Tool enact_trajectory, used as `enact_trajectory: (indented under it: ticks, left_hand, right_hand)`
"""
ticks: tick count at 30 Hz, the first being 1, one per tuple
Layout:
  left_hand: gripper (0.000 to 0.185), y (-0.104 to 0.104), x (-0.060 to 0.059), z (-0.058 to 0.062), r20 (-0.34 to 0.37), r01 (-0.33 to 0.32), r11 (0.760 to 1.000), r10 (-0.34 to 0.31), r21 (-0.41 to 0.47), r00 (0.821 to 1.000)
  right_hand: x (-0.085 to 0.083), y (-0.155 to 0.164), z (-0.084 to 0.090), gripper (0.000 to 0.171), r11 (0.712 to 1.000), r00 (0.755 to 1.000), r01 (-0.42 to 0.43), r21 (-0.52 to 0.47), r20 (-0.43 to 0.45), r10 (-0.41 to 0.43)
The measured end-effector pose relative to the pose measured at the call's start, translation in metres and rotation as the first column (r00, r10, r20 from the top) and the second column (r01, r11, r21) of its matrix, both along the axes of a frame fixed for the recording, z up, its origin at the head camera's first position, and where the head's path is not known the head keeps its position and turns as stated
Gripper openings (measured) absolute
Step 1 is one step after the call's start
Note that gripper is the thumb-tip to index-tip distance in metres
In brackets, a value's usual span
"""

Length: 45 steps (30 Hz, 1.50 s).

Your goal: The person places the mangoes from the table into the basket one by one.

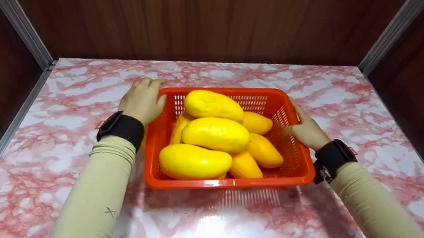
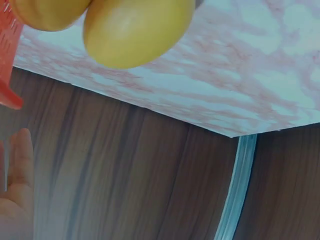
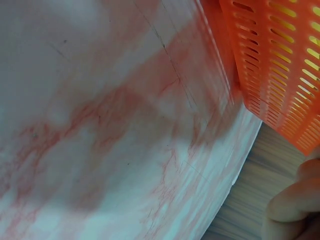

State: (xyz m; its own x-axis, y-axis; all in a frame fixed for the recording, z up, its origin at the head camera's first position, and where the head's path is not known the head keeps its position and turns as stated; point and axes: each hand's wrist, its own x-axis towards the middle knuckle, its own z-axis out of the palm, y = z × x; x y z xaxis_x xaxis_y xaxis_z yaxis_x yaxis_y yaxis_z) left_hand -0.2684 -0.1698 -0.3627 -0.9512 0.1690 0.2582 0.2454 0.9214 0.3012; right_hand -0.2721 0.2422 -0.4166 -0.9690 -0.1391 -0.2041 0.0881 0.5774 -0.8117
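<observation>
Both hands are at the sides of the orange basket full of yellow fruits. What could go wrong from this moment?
1. The yellow fruits are heaped above the rim of the orange basket; if it tilts, the top one may roll out.
2. The left hand grips a far corner and the right hand the right side, so a lift might be uneven.

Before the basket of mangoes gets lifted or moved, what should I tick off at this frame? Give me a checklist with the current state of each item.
1. Left hand on the far-left corner of the orange basket: ok, fingers curl over the rim.
2. Right hand on the right wall: ok for contact; how firmly it grips, cannot tell.
3. Yellow mangoes inside the rim: not ok, they are heaped above it and could roll.
4. Basket resting flat on the marble-pattern tabletop: cannot tell.
5. Clearance from the brown wooden back wall: ok, a gap shows.
</observation>
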Motion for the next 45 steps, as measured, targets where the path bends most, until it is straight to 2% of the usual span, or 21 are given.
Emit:
enact_trajectory:
  ticks: [6, 12, 20, 26, 33, 45]
  left_hand:
    - [0.042, -0.007, -0.001, -0.009, -0.013, -0.051, 0.999, 0.051, 0.012, 0.999]
    - [0.040, -0.012, -0.001, -0.019, 0.006, -0.106, 0.994, 0.107, -0.028, 0.994]
    - [0.047, -0.023, 0.001, -0.029, 0.063, -0.163, 0.984, 0.167, -0.068, 0.984]
    - [0.056, -0.031, 0.004, -0.037, 0.139, -0.201, 0.978, 0.206, -0.053, 0.969]
    - [0.067, -0.040, 0.006, -0.049, 0.215, -0.233, 0.972, 0.237, -0.040, 0.947]
    - [0.067, -0.043, 0.009, -0.057, 0.225, -0.261, 0.965, 0.257, -0.010, 0.940]
  right_hand:
    - [0.001, 0.000, 0.000, 0.100, 1.000, 1.000, -0.007, -0.019, -0.017, 0.007]
    - [0.001, 0.000, -0.001, 0.100, 1.000, 1.000, -0.003, -0.019, -0.031, 0.003]
    - [0.002, -0.001, 0.001, 0.098, 1.000, 0.999, 0.015, -0.011, -0.048, -0.016]
    - [0.002, -0.001, -0.001, 0.096, 0.999, 0.998, 0.026, -0.029, -0.057, -0.028]
    - [0.001, -0.001, -0.002, 0.097, 0.999, 0.997, 0.046, -0.001, -0.057, -0.046]
    - [0.002, -0.001, -0.002, 0.097, 0.999, 0.998, 0.027, -0.037, -0.060, -0.029]
